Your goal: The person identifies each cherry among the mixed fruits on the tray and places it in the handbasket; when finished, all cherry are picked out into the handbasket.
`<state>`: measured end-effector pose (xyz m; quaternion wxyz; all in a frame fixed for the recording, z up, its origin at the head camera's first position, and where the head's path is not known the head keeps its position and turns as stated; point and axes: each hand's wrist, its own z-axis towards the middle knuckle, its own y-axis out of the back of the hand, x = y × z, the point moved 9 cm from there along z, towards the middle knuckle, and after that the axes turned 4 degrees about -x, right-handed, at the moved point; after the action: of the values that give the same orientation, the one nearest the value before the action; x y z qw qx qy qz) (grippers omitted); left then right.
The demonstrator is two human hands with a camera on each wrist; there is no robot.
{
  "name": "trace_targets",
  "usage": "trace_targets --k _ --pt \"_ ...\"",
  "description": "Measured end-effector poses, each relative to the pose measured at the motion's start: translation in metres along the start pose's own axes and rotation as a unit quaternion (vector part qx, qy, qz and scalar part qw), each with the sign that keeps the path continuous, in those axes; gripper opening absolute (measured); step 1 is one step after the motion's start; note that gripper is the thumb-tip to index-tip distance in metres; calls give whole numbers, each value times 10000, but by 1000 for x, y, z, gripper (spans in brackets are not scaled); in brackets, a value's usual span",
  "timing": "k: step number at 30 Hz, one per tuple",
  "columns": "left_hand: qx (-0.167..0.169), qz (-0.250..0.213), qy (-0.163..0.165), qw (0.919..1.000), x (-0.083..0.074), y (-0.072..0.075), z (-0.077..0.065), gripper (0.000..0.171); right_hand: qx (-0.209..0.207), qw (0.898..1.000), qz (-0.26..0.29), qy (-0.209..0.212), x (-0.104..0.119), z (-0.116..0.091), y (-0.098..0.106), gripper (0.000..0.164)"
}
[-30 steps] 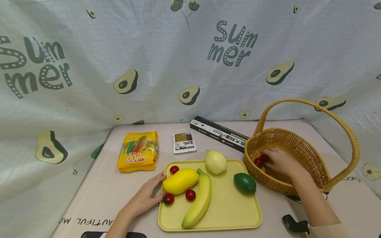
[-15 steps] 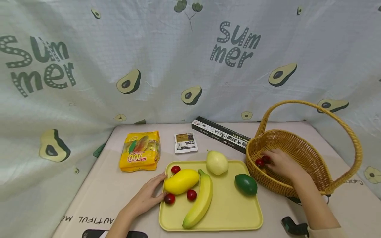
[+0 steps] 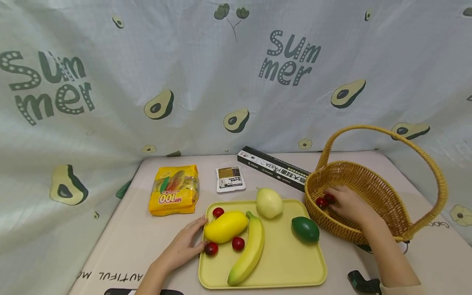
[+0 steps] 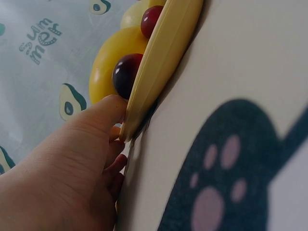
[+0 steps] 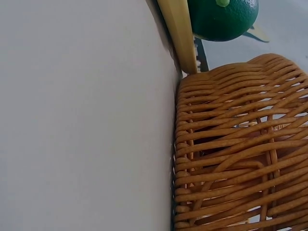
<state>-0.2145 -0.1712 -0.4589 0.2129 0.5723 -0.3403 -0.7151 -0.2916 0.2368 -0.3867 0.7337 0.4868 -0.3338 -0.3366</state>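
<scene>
In the head view my left hand [image 3: 183, 241] rests along the left rim of the yellow tray [image 3: 287, 268], thumb tip beside a dark red cherry [image 3: 211, 249]. The left wrist view shows that thumb [image 4: 111, 108] on the rim and the other fingers outside it. A yellow mango [image 3: 225, 227], two more cherries and a banana [image 3: 248, 254] lie close by on the tray. My right hand [image 3: 348, 205] reaches into the wicker basket [image 3: 383, 200], its fingertips round one cherry [image 3: 330, 199]; another cherry [image 3: 321, 203] is right beside it. Basket weave hides this hand's fingers in the right wrist view.
A pale green pear [image 3: 269, 203] and a dark green fruit [image 3: 305, 229] are on the tray. Behind stand a yellow snack bag [image 3: 174, 190], a small pouch [image 3: 230, 179] and a long pasta box [image 3: 273, 167]. The basket's tall handle [image 3: 391, 132] arches over it.
The whole head view shifts slightly. Both hands keep their places, the left at the tray's rim and the right in the basket by the cherries.
</scene>
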Motion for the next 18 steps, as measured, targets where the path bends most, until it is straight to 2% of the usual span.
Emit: trace_targets --k 7,11,15,18 --pt "-94 57 22 9999 1 0 -5 59 -91 9999 -63 116 4 5 2 39" --pt "-114 69 14 9999 0 3 -3 59 -136 9998 -87 150 6 4 1 38" --pt "6 57 -61 10000 -1 1 -1 59 -107 9998 -103 100 6 0 -1 39" --pt "100 48 32 9999 2 -2 -1 60 -53 9999 -77 114 7 0 -1 40"
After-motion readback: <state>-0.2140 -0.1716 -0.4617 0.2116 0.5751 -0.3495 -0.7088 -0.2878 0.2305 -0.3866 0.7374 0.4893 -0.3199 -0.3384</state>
